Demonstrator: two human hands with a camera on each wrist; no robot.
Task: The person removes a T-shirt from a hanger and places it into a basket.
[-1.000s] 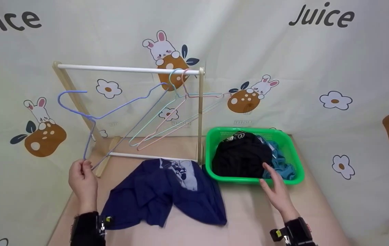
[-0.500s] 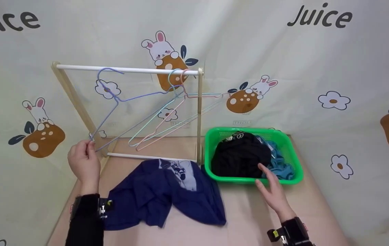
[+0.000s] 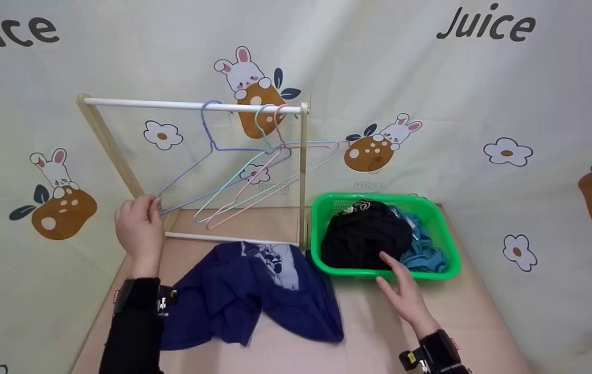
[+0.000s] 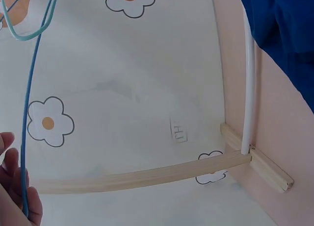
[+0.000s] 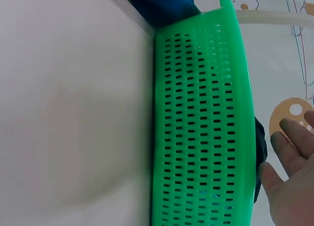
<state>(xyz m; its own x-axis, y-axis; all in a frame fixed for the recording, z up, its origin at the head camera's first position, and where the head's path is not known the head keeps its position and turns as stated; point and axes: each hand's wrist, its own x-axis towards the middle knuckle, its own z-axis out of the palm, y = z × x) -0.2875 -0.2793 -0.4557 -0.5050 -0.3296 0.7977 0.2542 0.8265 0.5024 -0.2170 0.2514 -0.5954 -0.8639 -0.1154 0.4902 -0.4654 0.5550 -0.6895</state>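
My left hand point(image 3: 141, 226) pinches one lower corner of a blue-purple wire hanger point(image 3: 213, 149), whose hook is at the white rail point(image 3: 145, 104) of a small clothes rack. In the left wrist view, the hanger's wire point(image 4: 24, 123) passes by the curled fingers. A mint hanger point(image 3: 223, 188) and a pink hanger point(image 3: 244, 188) hang at the rail's right end. My right hand point(image 3: 406, 301), fingers extended and holding nothing, is at the near rim of a green basket point(image 3: 379, 273). Black clothing point(image 3: 360, 239) and teal clothing point(image 3: 426, 254) lie inside.
A navy garment point(image 3: 212, 296) with a pale print lies spread on the table point(image 3: 373, 332) before the rack. The rack's wooden posts point(image 3: 303, 182) stand on either side, and a patterned cloth point(image 3: 550, 104) hangs behind. Perforated basket wall point(image 5: 196, 123) fills the right wrist view's middle.
My left hand has risen and moved slightly right, bringing the blue-purple hanger's hook from left of the rack up to the rail. My right hand has drifted a little left.
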